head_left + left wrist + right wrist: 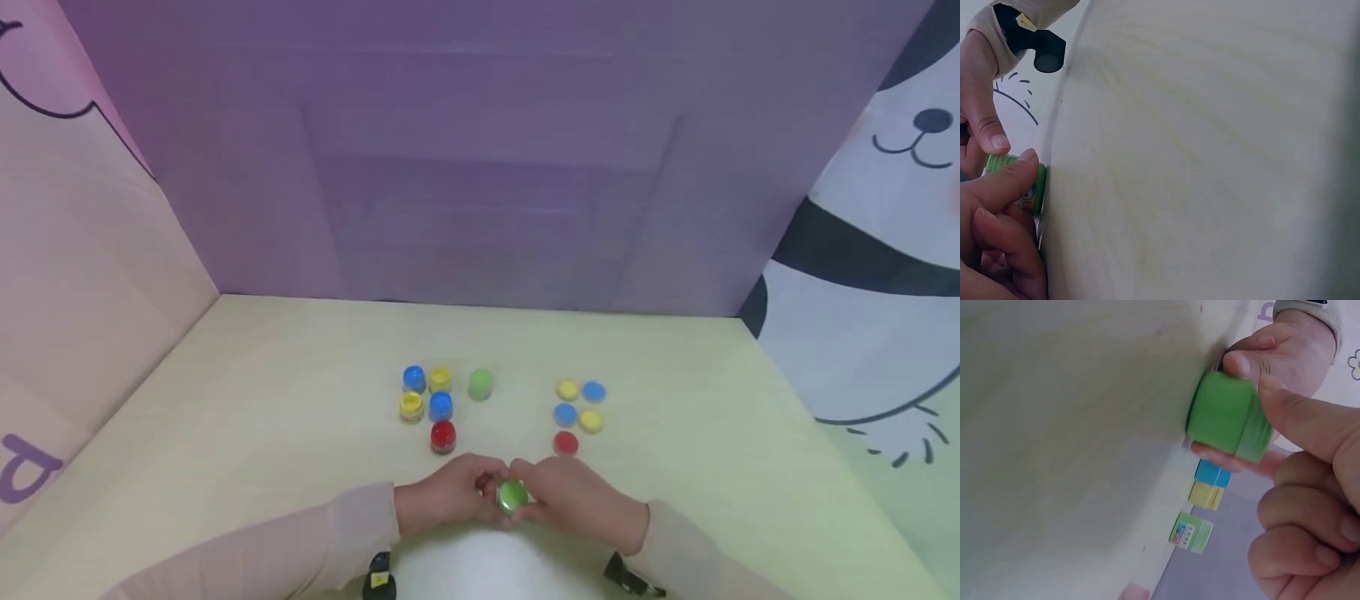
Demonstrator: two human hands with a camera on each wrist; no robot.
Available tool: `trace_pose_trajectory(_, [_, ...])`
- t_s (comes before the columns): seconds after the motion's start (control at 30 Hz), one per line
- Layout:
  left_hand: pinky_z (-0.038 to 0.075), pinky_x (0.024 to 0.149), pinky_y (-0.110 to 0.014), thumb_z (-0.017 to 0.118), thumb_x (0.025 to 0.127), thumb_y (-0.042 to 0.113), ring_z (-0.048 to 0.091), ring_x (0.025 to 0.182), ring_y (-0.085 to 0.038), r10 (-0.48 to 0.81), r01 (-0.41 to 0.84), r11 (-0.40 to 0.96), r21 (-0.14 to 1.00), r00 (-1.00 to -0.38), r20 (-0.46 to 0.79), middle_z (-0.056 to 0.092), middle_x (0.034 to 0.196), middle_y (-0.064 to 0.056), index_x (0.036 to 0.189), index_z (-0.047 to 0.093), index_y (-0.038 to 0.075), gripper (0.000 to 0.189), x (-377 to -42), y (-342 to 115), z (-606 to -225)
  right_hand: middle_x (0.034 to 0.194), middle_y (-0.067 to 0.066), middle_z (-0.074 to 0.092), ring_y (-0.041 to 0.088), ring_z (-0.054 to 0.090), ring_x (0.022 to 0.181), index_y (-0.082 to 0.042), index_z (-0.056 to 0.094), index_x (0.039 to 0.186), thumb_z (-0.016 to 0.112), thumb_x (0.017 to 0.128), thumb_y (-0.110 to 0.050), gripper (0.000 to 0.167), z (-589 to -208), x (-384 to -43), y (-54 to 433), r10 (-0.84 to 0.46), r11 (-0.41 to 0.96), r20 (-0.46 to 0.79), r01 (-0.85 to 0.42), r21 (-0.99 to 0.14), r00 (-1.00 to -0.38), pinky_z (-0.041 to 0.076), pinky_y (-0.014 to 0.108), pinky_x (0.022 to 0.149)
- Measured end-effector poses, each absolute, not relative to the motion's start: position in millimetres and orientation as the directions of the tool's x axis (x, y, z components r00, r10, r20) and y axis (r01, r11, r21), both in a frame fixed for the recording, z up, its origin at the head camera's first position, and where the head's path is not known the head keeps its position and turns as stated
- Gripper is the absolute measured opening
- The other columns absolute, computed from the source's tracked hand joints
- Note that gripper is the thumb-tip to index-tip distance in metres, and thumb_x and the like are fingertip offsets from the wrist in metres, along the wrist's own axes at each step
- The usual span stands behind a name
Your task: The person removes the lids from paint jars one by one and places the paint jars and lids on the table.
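Observation:
A small green jar with a green lid stands on the table between both hands. My left hand grips its body, thumb on one side and fingers on the other. With thumb and forefinger my right hand pinches the ribbed lid; its other fingers are curled in the right wrist view. The left wrist view shows the jar's label partly covered by the left fingers. Just beyond the hands stands a red jar.
Behind the red jar are blue jars, yellow jars and another green jar. Loose lids lie to the right: red, blue and yellow. A purple panel borders the table's back edge.

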State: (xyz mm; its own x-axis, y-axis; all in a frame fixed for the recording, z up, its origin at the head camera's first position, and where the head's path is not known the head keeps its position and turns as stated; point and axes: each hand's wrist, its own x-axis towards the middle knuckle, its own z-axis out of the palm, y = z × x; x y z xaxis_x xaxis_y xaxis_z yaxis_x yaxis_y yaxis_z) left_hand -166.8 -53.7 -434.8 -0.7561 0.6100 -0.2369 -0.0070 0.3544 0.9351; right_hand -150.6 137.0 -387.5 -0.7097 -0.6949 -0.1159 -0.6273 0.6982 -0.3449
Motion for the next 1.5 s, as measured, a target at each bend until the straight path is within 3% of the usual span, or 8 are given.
trace_pose_trajectory(0.2, [0.036,0.061,-0.02,0.077,0.073,0.004,0.045,0.066,-0.011,0.604,-0.018,0.361,0.932,-0.757,-0.249,0.051,0.068,0.003,0.091,0.066,0.014,0.024,-167.0,-55.1,-432.1,0.073,-0.009,0.064,-0.004,0.045,0.059,-0.018,0.064,0.112,0.069,0.083,-0.021,0.03,-383.8,-156.7,140.2,-0.755,0.645,-0.126,-0.693,-0.324,-0.644,0.042,0.014,0.06])
trace_pose_trajectory(0.47, [0.038,0.066,-0.023,0.077,0.072,0.003,0.046,0.07,-0.012,0.6,-0.028,0.354,0.935,-0.759,-0.25,0.053,0.071,0.003,0.089,0.065,0.011,0.022,-163.2,-52.2,-432.6,0.057,-0.012,0.051,-0.003,0.034,0.052,-0.029,0.062,0.123,0.071,0.083,-0.011,0.045,-379.8,-160.4,146.3,-0.798,0.601,-0.15,-0.76,-0.248,-0.583,0.036,0.012,0.054])
trace_pose_trajectory(0.63, [0.038,0.064,-0.021,0.077,0.073,0.004,0.046,0.068,-0.01,0.61,-0.015,0.35,0.937,-0.755,-0.24,0.053,0.069,0.004,0.093,0.066,0.011,0.023,-164.2,-50.5,-434.3,0.06,-0.015,0.048,-0.003,0.034,0.052,-0.021,0.063,0.116,0.07,0.082,-0.037,0.039,-379.4,-151.9,142.5,-0.75,0.652,-0.1,-0.705,-0.278,-0.654,0.033,0.014,0.05])
trace_pose_trajectory(0.77, [0.037,0.057,-0.02,0.075,0.075,0.002,0.046,0.064,-0.01,0.599,-0.029,0.362,0.932,-0.759,-0.257,0.053,0.067,0.002,0.097,0.068,0.013,0.026,-165.0,-48.7,-435.2,0.054,-0.012,0.035,0.0,0.029,0.048,-0.014,0.059,0.09,0.062,0.079,-0.059,0.046,-381.7,-141.4,136.0,-0.627,0.762,-0.05,-0.598,-0.25,-0.778,0.025,0.017,0.043])
trace_pose_trajectory(0.93, [0.036,0.056,-0.021,0.075,0.074,0.001,0.046,0.063,-0.011,0.585,-0.026,0.386,0.922,-0.766,-0.267,0.054,0.067,0.002,0.093,0.069,0.017,0.025,-167.8,-46.4,-433.8,0.052,-0.008,0.033,0.005,0.028,0.047,-0.014,0.05,0.07,0.067,0.077,-0.055,0.045,-380.2,-136.4,128.1,-0.494,0.86,-0.1,-0.469,-0.203,-0.863,0.022,0.019,0.044])
trace_pose_trajectory(1.23, [0.035,0.054,-0.019,0.075,0.074,-0.001,0.045,0.061,-0.011,0.585,-0.019,0.384,0.923,-0.769,-0.26,0.052,0.065,0.002,0.092,0.069,0.016,0.025,-167.7,-49.1,-432.8,0.055,-0.006,0.041,0.005,0.034,0.049,-0.011,0.054,0.072,0.072,0.078,-0.041,0.035,-380.0,-136.3,124.3,-0.543,0.833,-0.086,-0.523,-0.18,-0.835,0.029,0.019,0.045])
trace_pose_trajectory(1.5, [0.036,0.061,-0.022,0.077,0.073,0.004,0.046,0.064,-0.013,0.568,-0.068,0.382,0.921,-0.769,-0.293,0.053,0.068,0.001,0.093,0.067,0.018,0.026,-165.3,-52.7,-432.8,0.06,-0.008,0.049,0.007,0.04,0.051,-0.014,0.061,0.099,0.072,0.081,-0.029,0.026,-373.2,-142.2,121.6,-0.594,0.804,-0.217,-0.577,-0.144,-0.774,0.036,0.019,0.048])
